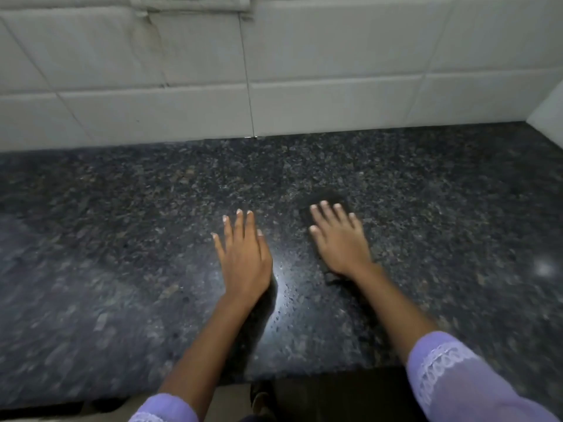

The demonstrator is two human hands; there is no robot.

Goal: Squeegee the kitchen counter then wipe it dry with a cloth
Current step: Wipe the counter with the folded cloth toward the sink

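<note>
The dark speckled granite counter [122, 239] fills the view, with a wet sheen and small droplets between my hands. My left hand [243, 257] lies flat on it, fingers straight and slightly spread. To its right, my right hand [338, 239] is also flat, fingers straight. A dark patch [327, 196] shows past its fingertips and by the wrist; it may be a dark cloth under the palm or only shadow, I cannot tell which. No squeegee is in view.
A white tiled wall [304, 71] runs along the counter's back, and a second tiled wall [548, 117] closes the far right corner. The counter's front edge [304, 373] is near my body, with the floor below it.
</note>
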